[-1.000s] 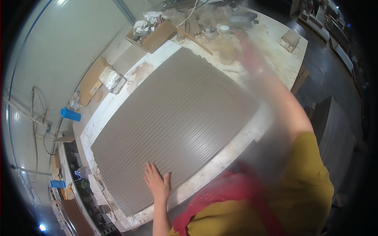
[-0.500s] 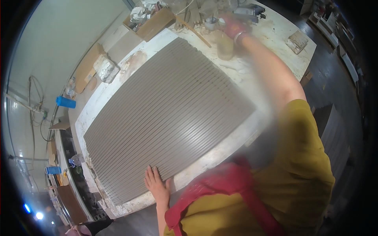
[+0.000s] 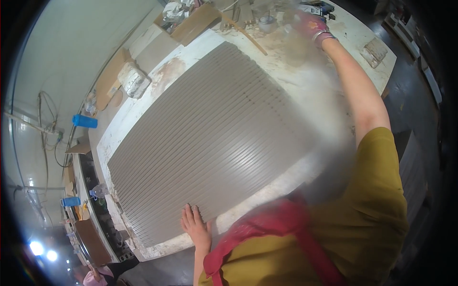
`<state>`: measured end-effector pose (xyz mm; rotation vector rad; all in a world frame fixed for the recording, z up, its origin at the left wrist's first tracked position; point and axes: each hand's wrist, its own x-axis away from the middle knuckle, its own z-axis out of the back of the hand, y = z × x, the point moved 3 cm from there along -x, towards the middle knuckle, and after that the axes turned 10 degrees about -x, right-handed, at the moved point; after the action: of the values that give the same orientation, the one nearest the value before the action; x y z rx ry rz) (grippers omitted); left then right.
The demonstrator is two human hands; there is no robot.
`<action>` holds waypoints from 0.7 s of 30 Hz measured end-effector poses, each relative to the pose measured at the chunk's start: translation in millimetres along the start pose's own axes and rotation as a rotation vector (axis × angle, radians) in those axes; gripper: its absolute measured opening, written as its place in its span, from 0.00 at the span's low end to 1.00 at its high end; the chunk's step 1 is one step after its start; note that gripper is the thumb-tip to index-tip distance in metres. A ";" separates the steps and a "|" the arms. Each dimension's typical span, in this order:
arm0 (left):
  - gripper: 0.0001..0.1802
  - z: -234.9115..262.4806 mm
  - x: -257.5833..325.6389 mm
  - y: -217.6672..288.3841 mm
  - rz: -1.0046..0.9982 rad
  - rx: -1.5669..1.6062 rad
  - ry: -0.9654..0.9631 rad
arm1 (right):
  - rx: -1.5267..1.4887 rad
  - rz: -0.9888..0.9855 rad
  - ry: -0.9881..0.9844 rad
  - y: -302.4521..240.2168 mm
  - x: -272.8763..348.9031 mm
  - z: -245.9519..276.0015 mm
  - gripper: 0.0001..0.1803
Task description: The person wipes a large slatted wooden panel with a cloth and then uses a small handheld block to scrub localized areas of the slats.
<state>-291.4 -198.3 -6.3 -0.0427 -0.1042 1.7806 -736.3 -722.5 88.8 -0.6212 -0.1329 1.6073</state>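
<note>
A large grey slab (image 3: 205,143) with close parallel grooves lies on a pale, stained board (image 3: 112,131) on the worktable. My left hand (image 3: 196,226) is bare and rests flat on the slab's near edge, its fingers stretched out. At the far right of the table, my right hand (image 3: 310,27) wears a red glove and reaches out with the arm extended. Its fingers are blurred, so whatever they hold does not show. Just left of it stand a blurred pale yellowish container (image 3: 296,51) and a small cup (image 3: 267,24).
A wooden stick (image 3: 244,33) and an open cardboard box (image 3: 195,24) lie beyond the slab. A whitish wrapped block (image 3: 133,80) sits at the left, with a blue bottle (image 3: 85,121) farther out. Another block (image 3: 374,51) lies at the right. Someone in pink (image 3: 93,277) shows at lower left.
My right hand has shifted right, away from the pale container. The view has moved slightly, while my left hand stays on the slab's near edge. More of the person at lower left shows.
</note>
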 end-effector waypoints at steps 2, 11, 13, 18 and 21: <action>0.44 1.2 -0.4 0.3 0.004 0.008 0.001 | 0.085 -0.009 -0.091 1.0 -3.0 3.6 0.30; 0.40 3.6 -2.9 5.3 0.023 0.050 -0.005 | 0.030 0.412 -0.207 -150.6 20.9 -41.1 0.27; 0.39 16.0 3.6 2.2 0.046 0.164 0.064 | -0.051 0.627 -0.293 -184.0 18.3 -79.6 0.24; 0.11 30.2 47.7 -3.6 0.274 0.567 0.069 | -0.110 0.810 -0.332 -222.1 1.9 -192.5 0.25; 0.12 15.4 61.3 1.9 0.639 0.934 -0.186 | -0.116 0.730 -0.427 -265.0 3.7 -210.9 0.27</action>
<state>-307.5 -139.5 10.6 0.8405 0.6788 2.2973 -403.9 -736.7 25.7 -0.4212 -0.3447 2.4446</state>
